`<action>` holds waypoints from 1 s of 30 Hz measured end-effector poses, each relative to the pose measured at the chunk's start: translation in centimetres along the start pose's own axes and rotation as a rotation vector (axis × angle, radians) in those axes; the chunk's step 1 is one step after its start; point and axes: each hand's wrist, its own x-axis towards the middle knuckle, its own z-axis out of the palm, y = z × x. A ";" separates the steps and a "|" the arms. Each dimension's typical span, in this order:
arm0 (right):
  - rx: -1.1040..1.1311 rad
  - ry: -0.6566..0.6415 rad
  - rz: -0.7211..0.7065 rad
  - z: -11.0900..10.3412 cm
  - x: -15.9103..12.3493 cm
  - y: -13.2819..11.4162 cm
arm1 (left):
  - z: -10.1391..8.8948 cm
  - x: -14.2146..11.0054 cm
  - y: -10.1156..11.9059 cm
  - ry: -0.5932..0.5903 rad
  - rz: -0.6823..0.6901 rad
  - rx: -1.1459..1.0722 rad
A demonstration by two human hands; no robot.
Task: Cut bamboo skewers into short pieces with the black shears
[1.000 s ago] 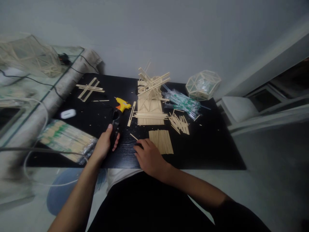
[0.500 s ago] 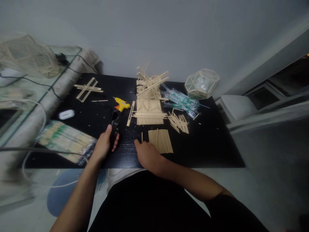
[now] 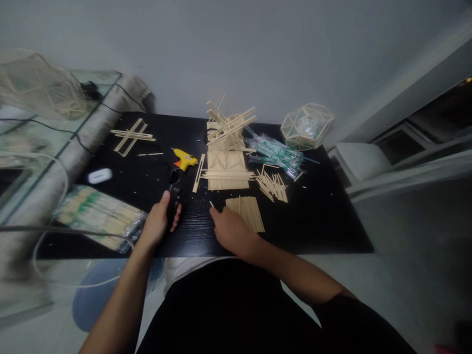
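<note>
**Right hand re-angles the stick, left hand holds steady**

Nearest the table edge: the hands are apart. Left hand (image 3: 158,216) is wrapped round a black tool (image 3: 174,189) with a looped, smooth-looking body; same grip and place as half a second ago. Right hand (image 3: 234,230) pinches a thin stick (image 3: 211,204) between thumb and fingers, just in front of the table's middle. Half a second ago that stick stood near upright in view with more of it showing; now only a short, pale tip pokes out, leaning left. The hand sits a touch further right too.

Left of the left forearm: flat clear bag (image 3: 101,215) of pale sticks, crinkled film, green print. Under it all, black tabletop (image 3: 313,216), wood-grain sheen, crumbs scattered. Partly behind the right hand: flat stack of sticks (image 3: 252,215), parallel, roughly rectangular, one loose stick on top.

Further back: white case (image 3: 100,175), rounded and glossy; loose fan of short stick pieces (image 3: 273,186); yellow glue gun (image 3: 185,160) with orange trigger, just beyond the black tool. Centre: slatted panel (image 3: 228,184) with stick bundle across it, crossed-blade stick structure (image 3: 231,127) behind. Crumpled clear wrappers (image 3: 278,152) to its right, then faceted stick polyhedron (image 3: 307,126), open triangles, near the plain grey wall (image 3: 236,54).
</note>
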 end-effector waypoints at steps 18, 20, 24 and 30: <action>-0.019 0.067 0.155 -0.1 -1.1 4.4 | 0.0 0.0 0.1 0.020 -0.013 0.000; -0.012 0.076 0.156 -0.2 -1.4 4.8 | 0.0 0.1 0.0 0.022 -0.013 -0.004; 0.006 0.084 0.174 -0.3 -1.9 5.6 | -0.1 0.3 -0.2 0.016 -0.004 0.002; 0.124 0.140 0.235 -0.9 -2.2 7.3 | -0.1 0.2 -0.2 0.018 -0.007 0.002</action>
